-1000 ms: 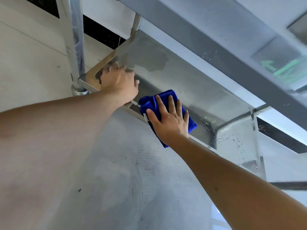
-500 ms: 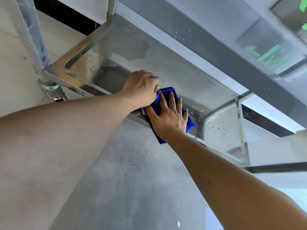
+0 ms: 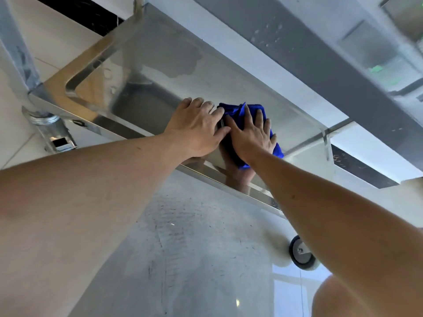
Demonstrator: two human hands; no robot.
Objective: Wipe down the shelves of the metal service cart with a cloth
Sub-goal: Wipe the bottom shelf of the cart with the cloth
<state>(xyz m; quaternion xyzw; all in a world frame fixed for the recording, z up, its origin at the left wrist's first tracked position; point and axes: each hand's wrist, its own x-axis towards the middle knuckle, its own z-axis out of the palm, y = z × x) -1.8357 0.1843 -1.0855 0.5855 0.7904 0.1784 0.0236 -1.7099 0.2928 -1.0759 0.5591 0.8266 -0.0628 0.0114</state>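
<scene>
The metal cart's lower shelf is a shiny steel tray with a raised rim, running from upper left to lower right. A folded blue cloth lies on the shelf near its front rim. My right hand presses flat on the cloth with fingers spread, covering most of it. My left hand rests on the shelf just left of it, touching the right hand, its fingers slightly apart and holding nothing. A dull patch marks the shelf beyond the hands.
The cart's upper shelf overhangs at the top right, with droplets on its edge. A corner post and its caster bracket stand at the left. A caster wheel sits on the grey floor lower right. My knee shows at the bottom.
My left hand slid right along the front rim from the corner until it met my right hand. My right hand and the cloth moved from the rim onto the shelf.
</scene>
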